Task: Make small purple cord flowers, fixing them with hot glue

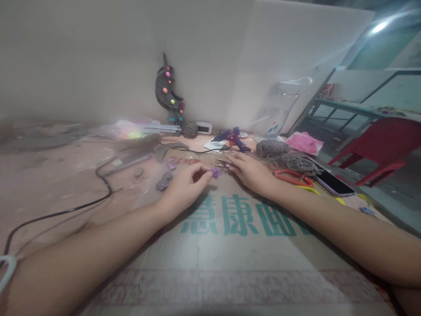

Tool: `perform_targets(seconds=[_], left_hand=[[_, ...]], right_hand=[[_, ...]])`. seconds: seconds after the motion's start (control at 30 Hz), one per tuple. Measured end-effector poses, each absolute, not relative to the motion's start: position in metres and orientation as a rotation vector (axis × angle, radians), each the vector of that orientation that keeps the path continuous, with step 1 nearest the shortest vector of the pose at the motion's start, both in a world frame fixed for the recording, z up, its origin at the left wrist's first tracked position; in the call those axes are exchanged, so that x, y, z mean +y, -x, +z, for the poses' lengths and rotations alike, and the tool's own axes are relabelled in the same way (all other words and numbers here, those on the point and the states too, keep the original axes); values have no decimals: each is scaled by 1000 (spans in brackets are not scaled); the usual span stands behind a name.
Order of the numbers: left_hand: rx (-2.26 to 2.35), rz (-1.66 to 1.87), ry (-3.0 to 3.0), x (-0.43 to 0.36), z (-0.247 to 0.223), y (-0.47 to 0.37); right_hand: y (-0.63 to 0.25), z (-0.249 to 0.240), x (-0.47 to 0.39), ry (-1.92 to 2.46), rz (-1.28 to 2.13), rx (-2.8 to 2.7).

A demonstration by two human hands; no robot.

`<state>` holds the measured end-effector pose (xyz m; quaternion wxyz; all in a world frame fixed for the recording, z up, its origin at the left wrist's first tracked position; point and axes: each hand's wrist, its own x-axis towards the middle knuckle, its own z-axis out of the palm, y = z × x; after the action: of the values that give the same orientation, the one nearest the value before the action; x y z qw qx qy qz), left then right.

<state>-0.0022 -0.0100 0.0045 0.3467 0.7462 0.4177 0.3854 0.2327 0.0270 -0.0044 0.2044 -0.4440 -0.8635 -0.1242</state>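
Between the thumb and fingertips of my left hand (186, 182) is a small purple flower (216, 172). My right hand (250, 172) is just to the right, its fingers closed around what look like thin metal tweezers (225, 164), whose tips point at the flower. Both hands are over a cardboard sheet (223, 254) printed with green characters. To the left of my left hand lie a bunch of greyish-purple pieces (164, 181) and a smaller purple piece (171, 164).
Behind my hands sits a blue glue gun (232, 138). A grey crescent decoration (167, 90) leans on the wall. Grey yarn (272, 148), red-handled scissors (292, 177), a phone (333, 181) and a clear jug (278, 109) are rightward. A black cable (75, 210) runs along the left.
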Motion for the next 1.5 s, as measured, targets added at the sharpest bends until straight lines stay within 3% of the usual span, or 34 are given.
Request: perform_targets(seconds=[0.23,0.87,1.5], left_hand=[[1107,1023,-1933,-12,5,2],[1108,1036,-1947,-12,6,2],[1058,1017,-1889,-11,6,1]], right_hand=[[-238,9,18,1108,-232,-2140],[-224,9,-8,887,-564,-2373],[-224,11,-9,863,-475,-2374]])
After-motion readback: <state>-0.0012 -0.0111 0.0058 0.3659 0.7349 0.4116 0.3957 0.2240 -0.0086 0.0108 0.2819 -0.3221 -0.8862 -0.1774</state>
